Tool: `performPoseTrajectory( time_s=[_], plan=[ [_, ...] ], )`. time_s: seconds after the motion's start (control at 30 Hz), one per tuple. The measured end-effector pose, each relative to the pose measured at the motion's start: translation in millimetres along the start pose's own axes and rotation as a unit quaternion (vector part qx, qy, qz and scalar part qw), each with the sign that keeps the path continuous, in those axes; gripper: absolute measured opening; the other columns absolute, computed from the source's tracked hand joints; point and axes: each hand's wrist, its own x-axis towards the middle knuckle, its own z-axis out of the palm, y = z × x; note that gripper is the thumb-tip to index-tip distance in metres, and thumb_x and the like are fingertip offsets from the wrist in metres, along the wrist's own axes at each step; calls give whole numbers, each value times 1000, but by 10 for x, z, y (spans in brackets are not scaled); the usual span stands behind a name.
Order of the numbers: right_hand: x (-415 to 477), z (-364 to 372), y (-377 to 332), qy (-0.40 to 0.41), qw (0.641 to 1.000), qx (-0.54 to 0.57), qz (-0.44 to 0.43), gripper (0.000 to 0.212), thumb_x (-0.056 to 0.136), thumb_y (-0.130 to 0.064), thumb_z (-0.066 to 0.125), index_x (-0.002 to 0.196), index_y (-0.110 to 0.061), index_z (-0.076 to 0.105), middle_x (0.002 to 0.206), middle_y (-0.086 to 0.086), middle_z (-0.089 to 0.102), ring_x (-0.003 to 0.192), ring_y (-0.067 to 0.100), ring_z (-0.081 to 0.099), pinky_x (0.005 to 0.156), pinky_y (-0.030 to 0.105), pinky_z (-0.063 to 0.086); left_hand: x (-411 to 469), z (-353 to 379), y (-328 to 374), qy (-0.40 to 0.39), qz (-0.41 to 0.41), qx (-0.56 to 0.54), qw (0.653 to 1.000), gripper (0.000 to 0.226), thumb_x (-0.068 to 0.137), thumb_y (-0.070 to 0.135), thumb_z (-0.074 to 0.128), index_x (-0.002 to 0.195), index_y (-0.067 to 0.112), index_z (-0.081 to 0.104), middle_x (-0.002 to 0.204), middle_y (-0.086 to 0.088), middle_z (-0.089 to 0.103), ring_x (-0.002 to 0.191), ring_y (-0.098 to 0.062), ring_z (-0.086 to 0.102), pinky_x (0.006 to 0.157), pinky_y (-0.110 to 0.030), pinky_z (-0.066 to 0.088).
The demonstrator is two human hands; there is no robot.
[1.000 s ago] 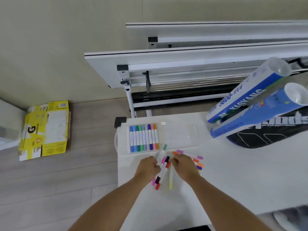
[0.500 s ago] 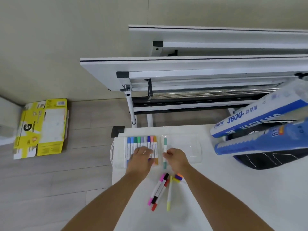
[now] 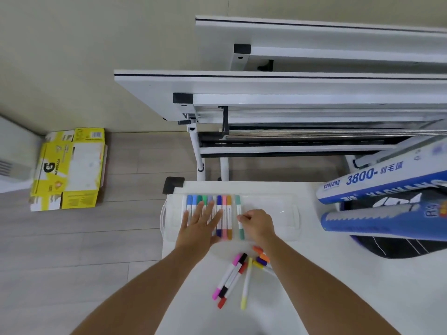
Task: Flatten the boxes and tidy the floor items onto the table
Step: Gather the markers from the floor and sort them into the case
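Head view: at centre frame the left hand [image 3: 200, 223] is laid flat, fingers spread, on the marker row [image 3: 225, 213] in the case [image 3: 278, 209]. Beside it a teal marker [image 3: 239, 206] is pinched by the right hand [image 3: 257, 224]. At lower centre, loose markers [image 3: 232, 279] are left on the table [image 3: 314, 286]. At left, a box [image 3: 67, 168] is seen flattened on the floor

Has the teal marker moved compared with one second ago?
Yes. The teal marker went into the clear marker case, away from the loose markers.
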Motion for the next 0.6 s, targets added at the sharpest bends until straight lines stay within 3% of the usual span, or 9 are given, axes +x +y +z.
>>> performPoseTrajectory(
  time_s=[0.1, 0.33, 0.43, 0.6],
  plan=[
    [-19, 57, -27, -2, 1000, 4, 0, 28, 97, -41, 54, 90, -19, 71, 80, -5, 68, 68, 6, 59, 56, 18, 39, -1, 15, 0, -1, -2, 7, 1000, 81, 98, 62, 35, 154, 38, -18, 160, 4, -34, 145, -27, -33, 122, -52, -9],
    [-15, 67, -57, 43, 998, -35, -19, 28, 95, -44, 57, 86, -20, 67, 81, -4, 69, 73, 12, 65, 73, 28, 56, 15, 19, -4, 0, -6, 10, 1000, 80, 98, 65, 34, 155, 37, -15, 162, 4, -28, 146, -26, -30, 119, -51, -11],
    [25, 50, -78, 34, 998, -45, -11, 29, 93, -47, 58, 82, -21, 65, 79, -5, 68, 72, 13, 65, 75, 32, 59, 10, 4, 2, -3, -6, 21, 1000, 79, 98, 64, 32, 155, 37, -16, 163, 3, -28, 147, -26, -29, 119, -51, -10],
    [86, -52, -106, -24, 997, -73, 13, 27, 92, -43, 63, 94, -16, 68, 84, -1, 69, 73, 15, 65, 72, 28, 54, -5, -15, 6, -4, -4, 25, 1000, 79, 97, 65, 30, 155, 37, -16, 163, 3, -29, 147, -27, -29, 120, -52, -9]
  ],
)
